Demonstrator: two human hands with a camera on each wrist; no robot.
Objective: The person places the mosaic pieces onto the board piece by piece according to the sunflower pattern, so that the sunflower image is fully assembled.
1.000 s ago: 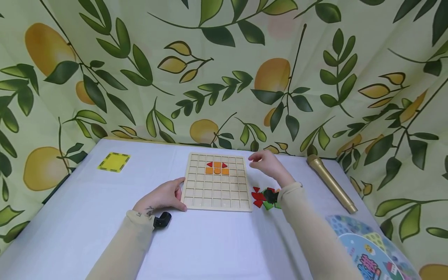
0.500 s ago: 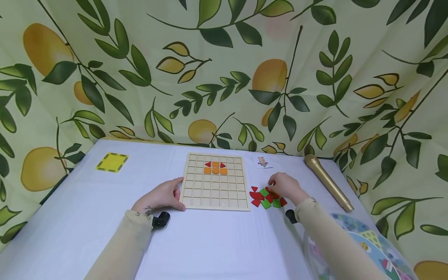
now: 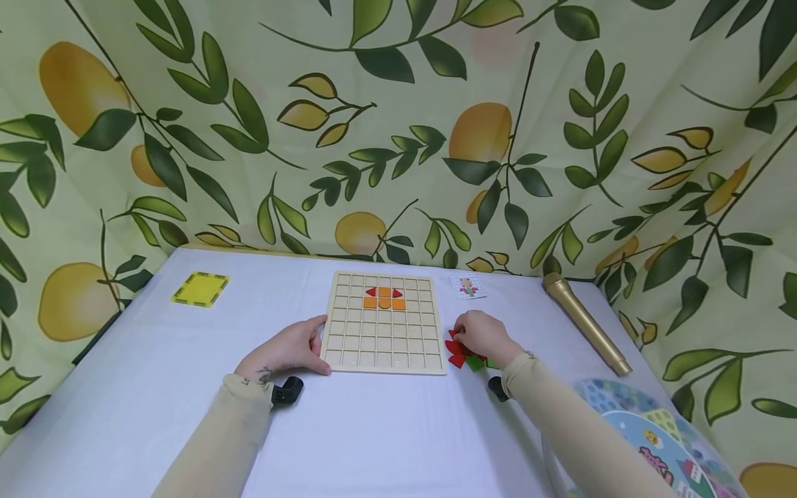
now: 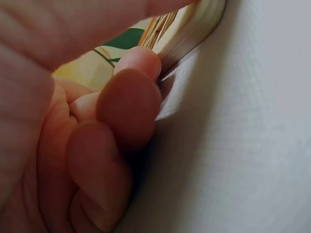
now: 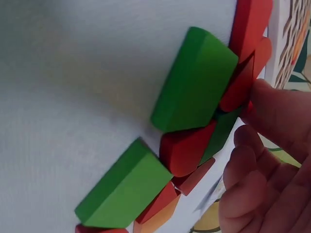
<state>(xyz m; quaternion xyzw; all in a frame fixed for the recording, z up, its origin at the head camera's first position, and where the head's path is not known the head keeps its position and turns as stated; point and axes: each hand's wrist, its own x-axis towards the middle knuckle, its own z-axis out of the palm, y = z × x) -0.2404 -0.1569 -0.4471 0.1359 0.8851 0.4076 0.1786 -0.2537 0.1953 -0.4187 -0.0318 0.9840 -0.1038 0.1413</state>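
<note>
A wooden grid board [image 3: 384, 346] lies flat on the white table, with orange squares, an orange half-round piece and two red triangles in its upper cells. My left hand [image 3: 288, 348] holds the board's left edge, thumb at the near corner; its other fingers [image 4: 129, 109] curl beside the edge in the left wrist view. Just right of the board, my right hand [image 3: 487, 335] reaches down into a pile of red and green blocks. In the right wrist view, its thumb and fingers pinch a red block [image 5: 247, 114], mostly hidden, beside a green block [image 5: 197, 80].
A small pattern card [image 3: 467, 286] lies behind the pile. A gold microphone [image 3: 585, 322] rests at the table's right, with a round colourful printed package [image 3: 663, 443] at the near right. The yellow square piece [image 3: 200, 288] sits far left. Patterned cloth hangs behind.
My right hand has come down from beside the card to the block pile, then shifted left within it. The left hand stays at the board's edge.
</note>
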